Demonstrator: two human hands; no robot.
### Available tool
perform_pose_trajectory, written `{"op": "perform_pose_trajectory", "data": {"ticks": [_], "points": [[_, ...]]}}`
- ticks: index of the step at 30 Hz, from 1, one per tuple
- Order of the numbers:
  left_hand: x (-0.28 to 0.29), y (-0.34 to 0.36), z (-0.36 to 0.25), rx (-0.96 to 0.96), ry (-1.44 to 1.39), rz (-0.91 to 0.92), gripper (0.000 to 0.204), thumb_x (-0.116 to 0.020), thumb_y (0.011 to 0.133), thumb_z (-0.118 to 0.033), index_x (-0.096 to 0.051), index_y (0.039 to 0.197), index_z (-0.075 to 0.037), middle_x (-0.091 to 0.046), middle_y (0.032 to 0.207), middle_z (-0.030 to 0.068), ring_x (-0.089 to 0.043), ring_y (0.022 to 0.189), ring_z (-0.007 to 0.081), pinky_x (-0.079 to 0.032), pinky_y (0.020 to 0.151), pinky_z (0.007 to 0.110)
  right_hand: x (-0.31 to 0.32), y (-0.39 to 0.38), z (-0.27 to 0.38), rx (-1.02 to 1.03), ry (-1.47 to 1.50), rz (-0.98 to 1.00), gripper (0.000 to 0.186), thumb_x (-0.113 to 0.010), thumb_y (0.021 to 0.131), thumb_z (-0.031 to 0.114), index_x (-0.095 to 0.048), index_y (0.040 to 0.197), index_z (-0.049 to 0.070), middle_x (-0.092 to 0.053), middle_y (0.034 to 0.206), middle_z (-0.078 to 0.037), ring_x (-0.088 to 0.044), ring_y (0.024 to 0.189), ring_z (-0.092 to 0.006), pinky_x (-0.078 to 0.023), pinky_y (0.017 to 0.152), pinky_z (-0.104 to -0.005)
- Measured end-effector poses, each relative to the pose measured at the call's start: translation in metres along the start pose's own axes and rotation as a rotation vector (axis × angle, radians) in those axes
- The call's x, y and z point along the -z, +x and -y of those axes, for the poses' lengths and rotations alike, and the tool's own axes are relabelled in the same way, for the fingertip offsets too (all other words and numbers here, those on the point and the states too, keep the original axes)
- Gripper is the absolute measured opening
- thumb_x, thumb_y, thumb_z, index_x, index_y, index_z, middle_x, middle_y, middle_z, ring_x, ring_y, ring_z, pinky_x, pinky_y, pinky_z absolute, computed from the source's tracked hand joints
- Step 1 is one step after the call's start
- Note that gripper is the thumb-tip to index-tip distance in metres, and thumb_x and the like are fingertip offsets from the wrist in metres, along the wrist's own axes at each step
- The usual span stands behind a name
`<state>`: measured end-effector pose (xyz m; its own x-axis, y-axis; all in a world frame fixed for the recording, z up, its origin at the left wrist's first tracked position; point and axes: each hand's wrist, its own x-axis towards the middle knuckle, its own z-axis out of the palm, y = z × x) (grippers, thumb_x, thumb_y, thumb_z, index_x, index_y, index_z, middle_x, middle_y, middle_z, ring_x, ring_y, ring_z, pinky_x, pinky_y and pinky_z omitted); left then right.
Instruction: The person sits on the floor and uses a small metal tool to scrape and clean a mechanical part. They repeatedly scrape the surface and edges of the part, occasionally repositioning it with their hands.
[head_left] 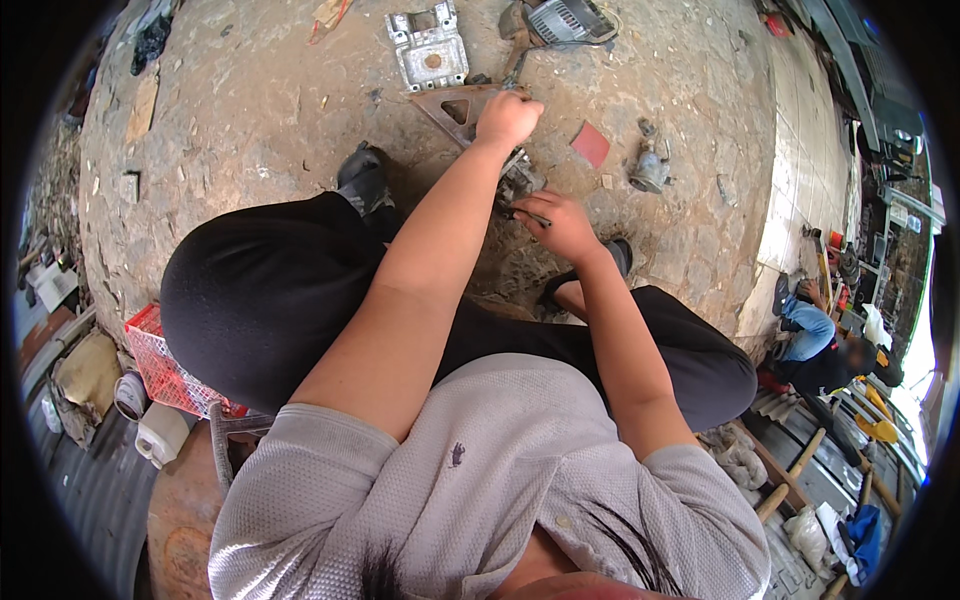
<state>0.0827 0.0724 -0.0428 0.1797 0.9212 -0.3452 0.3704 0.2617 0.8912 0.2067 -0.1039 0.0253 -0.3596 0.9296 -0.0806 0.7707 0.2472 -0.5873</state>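
Note:
A small grey metal mechanical part [518, 178] with an uneven, machined shape lies on the ground between my feet. My right hand [565, 228] is closed at its near side, gripping a thin dark rod-like tool [533, 217] that points at the part. Just beyond the part, my left hand [508, 120] is curled into a fist over the right end of a rusty triangular metal plate [450, 108]. Whatever that fist holds is hidden by the fingers. The plate has a triangular hole.
Farther off are a silvery metal housing [432, 55] and a grey ribbed machine cover [570, 20]. To the right lie a red square piece [591, 145] and a cylindrical metal part [650, 172]. A red-and-white crate [165, 350] stands at left. Another person [815, 345] sits far right.

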Motion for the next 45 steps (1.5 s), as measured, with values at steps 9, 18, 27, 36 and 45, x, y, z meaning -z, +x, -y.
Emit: {"op": "perform_pose_trajectory", "data": {"ticks": [9, 18, 27, 36, 45], "points": [[0.001, 0.003, -0.002, 0.058, 0.040, 0.033, 0.042, -0.066, 0.083, -0.037, -0.079, 0.106, -0.004, -0.074, 0.112, 0.0267, -0.069, 0.111, 0.0450, -0.054, 0.097, 0.049, 0.009, -0.003, 0.003, 0.006, -0.112, 0.118, 0.015, -0.076, 0.091, 0.022, -0.078, 0.101, 0.011, -0.075, 0.099, -0.008, -0.071, 0.099, -0.0307, -0.059, 0.085, -0.0449], [0.002, 0.003, 0.001, 0.068, 0.033, 0.029, 0.041, -0.066, 0.083, -0.036, -0.079, 0.106, -0.004, -0.074, 0.112, 0.0266, -0.069, 0.111, 0.0448, -0.054, 0.097, 0.048, 0.009, 0.000, 0.017, -0.072, -0.147, 0.159, 0.015, -0.072, 0.095, 0.025, -0.077, 0.102, 0.013, -0.075, 0.099, -0.007, -0.072, 0.097, -0.0312, -0.060, 0.081, -0.0447], [0.005, 0.003, -0.005, 0.090, 0.055, 0.090, 0.046, -0.067, 0.086, -0.039, -0.080, 0.116, -0.007, -0.072, 0.127, 0.0244, -0.066, 0.122, 0.0421, -0.053, 0.105, 0.049, 0.002, -0.003, 0.008, -0.070, -0.095, 0.061, 0.014, -0.074, 0.094, 0.025, -0.079, 0.100, 0.013, -0.078, 0.103, -0.007, -0.073, 0.098, -0.0312, -0.060, 0.081, -0.0443], [0.001, 0.001, -0.001, 0.014, 0.017, -0.001, 0.041, -0.065, 0.082, -0.035, -0.078, 0.103, -0.002, -0.074, 0.108, 0.0284, -0.070, 0.109, 0.0459, -0.054, 0.096, 0.049, 0.003, -0.002, 0.006, -0.042, -0.107, 0.097, 0.014, -0.074, 0.094, 0.025, -0.080, 0.097, 0.013, -0.077, 0.096, -0.007, -0.073, 0.094, -0.0298, -0.060, 0.080, -0.0437], [0.004, -0.001, -0.002, 0.030, 0.031, -0.009, 0.042, -0.066, 0.082, -0.035, -0.079, 0.102, -0.001, -0.074, 0.107, 0.0294, -0.070, 0.108, 0.0465, -0.054, 0.095, 0.048, 0.005, 0.003, 0.014, 0.017, -0.200, 0.115, 0.015, -0.074, 0.093, 0.025, -0.080, 0.095, 0.011, -0.077, 0.094, -0.007, -0.072, 0.093, -0.0285, -0.060, 0.079, -0.0425]]}}
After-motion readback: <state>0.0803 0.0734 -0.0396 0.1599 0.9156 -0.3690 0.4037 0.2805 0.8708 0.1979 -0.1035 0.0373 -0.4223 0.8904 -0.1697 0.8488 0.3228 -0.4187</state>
